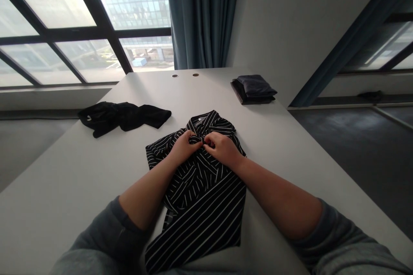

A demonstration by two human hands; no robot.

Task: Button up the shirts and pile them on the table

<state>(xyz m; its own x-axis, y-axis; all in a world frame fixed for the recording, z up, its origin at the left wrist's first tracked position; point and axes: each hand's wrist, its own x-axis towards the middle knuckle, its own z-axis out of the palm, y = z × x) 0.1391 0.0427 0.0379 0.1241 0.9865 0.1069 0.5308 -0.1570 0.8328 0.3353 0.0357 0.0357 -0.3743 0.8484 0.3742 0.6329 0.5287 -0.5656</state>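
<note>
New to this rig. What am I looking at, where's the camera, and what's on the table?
There's no machine here, just a person's two bare hands, seen from one camera worn on the head and looking forward and down. The left hand and right hand meet on a black-and-white striped shirt, pinching its front just below the collar; exactly what the fingers hold is too small to tell. The shirt lies on a white table, with a crumpled black cloth to the left and a folded stack of dark clothes further back.
</note>
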